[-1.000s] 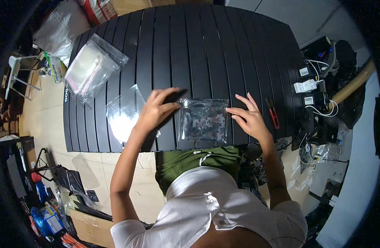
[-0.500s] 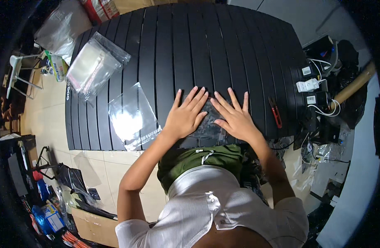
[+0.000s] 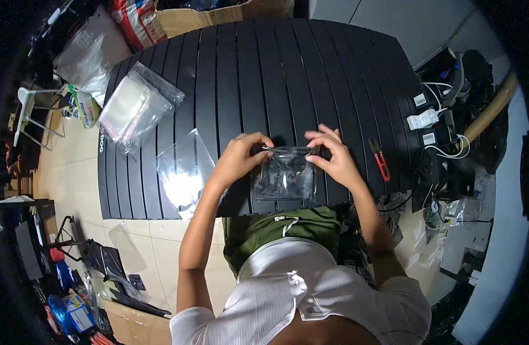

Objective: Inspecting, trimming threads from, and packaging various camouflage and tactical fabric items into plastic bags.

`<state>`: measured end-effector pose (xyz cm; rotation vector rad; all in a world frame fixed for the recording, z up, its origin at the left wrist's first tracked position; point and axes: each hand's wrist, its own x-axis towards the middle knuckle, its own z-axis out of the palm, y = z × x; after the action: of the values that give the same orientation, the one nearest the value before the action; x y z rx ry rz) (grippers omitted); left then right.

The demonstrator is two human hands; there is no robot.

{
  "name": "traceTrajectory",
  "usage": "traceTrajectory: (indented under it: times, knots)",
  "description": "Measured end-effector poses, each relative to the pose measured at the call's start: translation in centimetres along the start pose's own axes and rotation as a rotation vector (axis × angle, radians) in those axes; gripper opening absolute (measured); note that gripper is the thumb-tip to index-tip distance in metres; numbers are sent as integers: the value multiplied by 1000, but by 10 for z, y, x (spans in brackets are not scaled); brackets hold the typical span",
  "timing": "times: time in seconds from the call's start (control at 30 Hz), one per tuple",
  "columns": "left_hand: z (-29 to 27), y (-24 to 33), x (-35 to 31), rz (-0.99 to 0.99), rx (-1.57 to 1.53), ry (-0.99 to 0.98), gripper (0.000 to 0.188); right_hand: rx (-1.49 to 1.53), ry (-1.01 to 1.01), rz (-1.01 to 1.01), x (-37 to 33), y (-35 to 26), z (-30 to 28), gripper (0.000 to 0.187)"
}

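A clear plastic bag (image 3: 286,178) with dark contents or the dark table showing through lies at the near edge of the black slatted table (image 3: 253,75). My left hand (image 3: 238,160) pinches the far left corner of this bag between thumb and fingertips. At its far right corner, my right hand (image 3: 332,158) grips the edge the same way, its outer fingers raised and slightly blurred. The far edge of the bag is lifted a little between both hands. Left of my left forearm rests a flat clear plastic bag (image 3: 186,167), shining with reflected light.
A stack of clear bags (image 3: 135,109) lies at the table's far left. Red-handled snips (image 3: 380,161) lie right of my right hand. White plugs and cables (image 3: 424,119) crowd the right edge. Beyond the far edge stands an open cardboard box (image 3: 218,20); a white stool (image 3: 27,112) is at left.
Both hands were pressed flat on the bag with fingers spread. Now they are curled, pinching its two far corners and raising that edge. The view has shifted slightly.
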<state>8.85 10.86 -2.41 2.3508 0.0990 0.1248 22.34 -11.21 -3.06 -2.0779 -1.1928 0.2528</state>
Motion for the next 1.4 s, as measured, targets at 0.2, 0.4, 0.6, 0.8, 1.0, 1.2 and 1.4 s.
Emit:
traceTrajectory:
  times: [0.2,0.4,0.6,0.8,1.0,1.2,1.4]
  knots:
    - [-42,60,-30,97,-681,17,26,389,-172,-222,-5,-31,-71,29]
    - [-19,40,-71,-209,-761,213,28,265,-189,218,-44,-29,-84,32]
    - [61,49,-17,-125,188,306,46,-222,115,8,-18,-37,23,45]
    - [91,41,-10,-213,518,238,50,-436,-4,114,-21,-32,44,51]
    - [92,42,-9,-231,522,242,50,-437,2,111,-20,-29,43,51]
    - [91,43,-12,-222,551,259,48,-465,-10,124,-22,-33,44,51]
    - [89,44,-13,-189,406,272,50,-389,66,126,-26,-23,47,60]
